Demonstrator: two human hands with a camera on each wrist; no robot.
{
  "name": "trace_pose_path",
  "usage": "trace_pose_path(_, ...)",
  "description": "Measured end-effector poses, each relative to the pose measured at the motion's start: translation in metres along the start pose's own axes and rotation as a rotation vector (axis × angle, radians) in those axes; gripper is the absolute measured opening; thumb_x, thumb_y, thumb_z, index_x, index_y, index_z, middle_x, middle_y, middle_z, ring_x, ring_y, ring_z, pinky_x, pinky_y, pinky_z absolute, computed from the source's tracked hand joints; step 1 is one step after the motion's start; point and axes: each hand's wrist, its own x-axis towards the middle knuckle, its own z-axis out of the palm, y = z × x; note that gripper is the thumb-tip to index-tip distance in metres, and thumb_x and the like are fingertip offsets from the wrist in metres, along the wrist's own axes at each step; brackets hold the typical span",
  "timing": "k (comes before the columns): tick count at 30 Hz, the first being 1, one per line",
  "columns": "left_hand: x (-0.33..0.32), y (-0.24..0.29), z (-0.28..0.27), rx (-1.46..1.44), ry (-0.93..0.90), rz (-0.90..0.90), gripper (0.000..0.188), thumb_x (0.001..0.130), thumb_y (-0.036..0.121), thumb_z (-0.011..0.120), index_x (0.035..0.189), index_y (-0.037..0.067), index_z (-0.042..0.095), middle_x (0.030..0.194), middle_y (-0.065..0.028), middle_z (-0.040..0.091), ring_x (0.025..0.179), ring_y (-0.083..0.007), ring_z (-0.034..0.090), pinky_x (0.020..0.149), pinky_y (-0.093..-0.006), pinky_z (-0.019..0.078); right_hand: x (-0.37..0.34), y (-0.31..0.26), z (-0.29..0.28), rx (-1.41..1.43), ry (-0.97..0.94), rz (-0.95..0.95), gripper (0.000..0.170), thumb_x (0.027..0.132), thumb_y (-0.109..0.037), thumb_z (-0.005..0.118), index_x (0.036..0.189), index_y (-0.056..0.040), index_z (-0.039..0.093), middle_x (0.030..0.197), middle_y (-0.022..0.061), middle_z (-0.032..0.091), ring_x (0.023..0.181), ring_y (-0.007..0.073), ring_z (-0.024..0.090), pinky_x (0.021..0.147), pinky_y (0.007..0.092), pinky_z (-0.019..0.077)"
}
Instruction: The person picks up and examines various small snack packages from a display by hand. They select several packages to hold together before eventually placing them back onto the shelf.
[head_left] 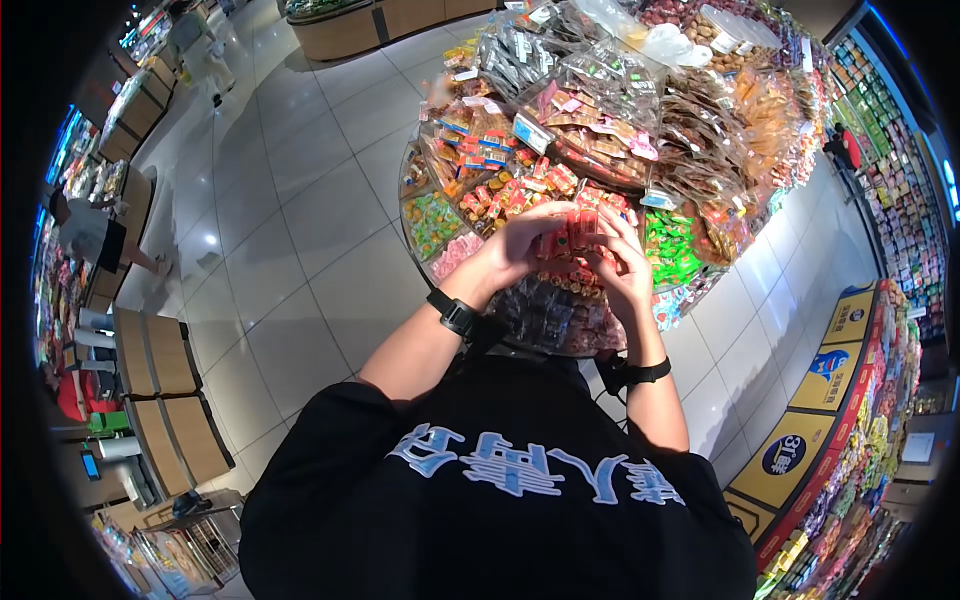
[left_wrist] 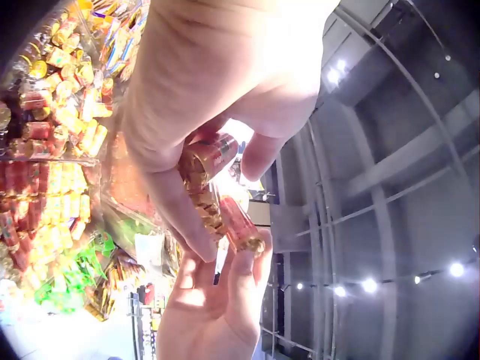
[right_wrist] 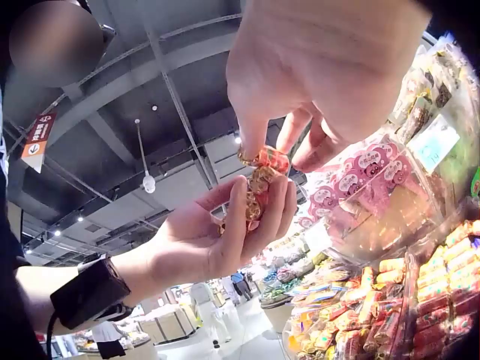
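Left hand (head_left: 515, 243) is curled round several candies (left_wrist: 210, 159) above the loose pile (head_left: 506, 193) and right hand (head_left: 626, 268) pinches one roll (left_wrist: 238, 222); I'd guess light, firm, slick-wrapped, so I'd grip mid-barrel, since the gold ends (left_wrist: 256, 245) could tear.

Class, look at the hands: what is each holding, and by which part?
Left hand: several candies, in curled fingers; which parts they touch is mostly hidden. Right hand: one candy, apparently pinched near its gold end.
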Motion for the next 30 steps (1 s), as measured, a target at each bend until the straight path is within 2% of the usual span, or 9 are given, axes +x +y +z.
trace_pose_path(5, 0.007, -0.005, -0.002, 0.013, -0.002, 0.037, 0.041, 0.095, 0.021, 0.054, 0.133, 0.007, 0.049, 0.122, -0.0116, 0.060, 0.108, -0.0241, 0.062, 0.087, -0.0463, 0.0562, 0.000, -0.006, 0.000, -0.148, -0.034, -0.036, 0.033, 0.075, 0.007, 0.067, 0.107, -0.0004, 0.067, 0.135, 0.0149, 0.053, 0.128, 0.0258, 0.049, 0.107, 0.0380, 0.0390)
trace_pose_path(11, 0.011, -0.004, 0.008, 0.000, -0.076, -0.006, 0.039, 0.097, 0.026, 0.049, 0.132, 0.007, 0.050, 0.119, -0.0109, 0.062, 0.106, -0.0239, 0.063, 0.085, -0.0462, 0.0562, 0.002, -0.011, -0.006, 0.119, 0.002, 0.233, 0.056, 0.074, 0.005, 0.071, 0.126, -0.0034, 0.054, 0.127, 0.0143, 0.058, 0.124, 0.0237, 0.053, 0.102, 0.0339, 0.0439)
trace_pose_path(13, 0.016, -0.009, 0.009, 0.002, -0.048, -0.031, 0.037, 0.098, 0.029, 0.046, 0.129, 0.010, 0.051, 0.116, -0.0089, 0.064, 0.103, -0.0225, 0.064, 0.082, -0.0443, 0.0570, 0.005, -0.021, -0.009, -0.073, -0.030, 0.089, 0.060, 0.073, 0.005, 0.071, 0.129, -0.0045, 0.052, 0.124, 0.0146, 0.057, 0.119, 0.0251, 0.055, 0.099, 0.0346, 0.0466)
trace_pose_path(15, 0.021, -0.016, 0.002, -0.026, -0.066, -0.050, 0.039, 0.099, 0.029, 0.046, 0.130, 0.007, 0.050, 0.119, -0.0121, 0.062, 0.106, -0.0248, 0.063, 0.087, -0.0483, 0.0546, 0.007, -0.027, -0.010, -0.238, -0.040, -0.012, 0.060, 0.072, 0.005, 0.071, 0.128, -0.0049, 0.052, 0.122, 0.0145, 0.057, 0.116, 0.0261, 0.057, 0.098, 0.0353, 0.0473)
trace_pose_path(19, 0.031, -0.022, -0.004, -0.068, -0.089, -0.002, 0.040, 0.099, 0.031, 0.045, 0.130, 0.005, 0.048, 0.121, -0.0158, 0.061, 0.110, -0.0278, 0.062, 0.089, -0.0522, 0.0526, 0.005, -0.019, -0.009, -0.190, -0.032, 0.015, 0.061, 0.072, -0.001, 0.072, 0.129, -0.0062, 0.052, 0.123, 0.0136, 0.056, 0.117, 0.0277, 0.054, 0.099, 0.0369, 0.0459)
trace_pose_path(23, 0.026, -0.019, -0.009, -0.231, -0.243, -0.030, 0.043, 0.099, 0.029, 0.042, 0.132, 0.001, 0.046, 0.123, -0.0177, 0.060, 0.110, -0.0304, 0.062, 0.091, -0.0483, 0.0535, 0.009, -0.023, -0.007, -0.175, -0.020, -0.010, 0.063, 0.072, -0.006, 0.074, 0.131, -0.0079, 0.051, 0.126, 0.0128, 0.056, 0.119, 0.0298, 0.052, 0.102, 0.0397, 0.0416)
trace_pose_path(27, 0.024, -0.014, -0.013, -0.314, -0.176, -0.086, 0.045, 0.100, 0.029, 0.040, 0.132, -0.002, 0.045, 0.122, -0.0200, 0.060, 0.104, -0.0323, 0.065, 0.086, -0.0451, 0.0568, 0.015, -0.021, -0.004, -0.220, -0.021, -0.098, 0.066, 0.072, -0.011, 0.077, 0.132, -0.0077, 0.050, 0.126, 0.0136, 0.056, 0.121, 0.0298, 0.052, 0.103, 0.0401, 0.0409)
trace_pose_path(28, 0.024, -0.012, -0.017, -0.324, -0.254, -0.098, 0.047, 0.100, 0.030, 0.040, 0.134, -0.002, 0.043, 0.121, -0.0223, 0.060, 0.103, -0.0361, 0.065, 0.082, -0.0442, 0.0585, 0.017, -0.021, -0.002, -0.206, -0.019, -0.099, 0.067, 0.071, -0.010, 0.077, 0.132, -0.0075, 0.050, 0.124, 0.0141, 0.056, 0.119, 0.0309, 0.052, 0.101, 0.0397, 0.0418)
trace_pose_path(30, 0.021, -0.008, -0.014, -0.252, -0.229, -0.087, 0.048, 0.100, 0.030, 0.039, 0.135, -0.003, 0.041, 0.120, -0.0239, 0.059, 0.102, -0.0388, 0.065, 0.080, -0.0438, 0.0591, 0.018, -0.023, 0.000, -0.205, -0.019, -0.117, 0.067, 0.071, -0.009, 0.076, 0.132, -0.0076, 0.049, 0.123, 0.0145, 0.055, 0.117, 0.0321, 0.053, 0.100, 0.0400, 0.0426)
